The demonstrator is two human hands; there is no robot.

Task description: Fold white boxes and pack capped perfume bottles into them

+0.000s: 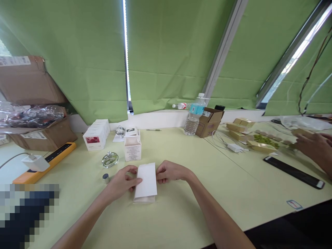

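A white folded piece of card [146, 180] stands between my hands on the table, with another layer showing under its lower edge. My left hand [123, 181] grips its left side, thumb on the front. At the right edge my right hand [169, 172] has its fingers curled and pinched against the card; the fingertips are partly hidden. Just beyond stands a small white box [133, 149] with printed text and an open top. Left of it lies a clear glass bottle [110, 159], and a small dark cap [105, 178] sits near my left wrist.
A row of white boxes [96, 136] stands at the back left, beside an orange power strip [55, 160]. Further right are a water bottle [192, 119], a cardboard box [209, 122] and a white charger [235, 147]. Another person's hand [315, 148] works at the far right.
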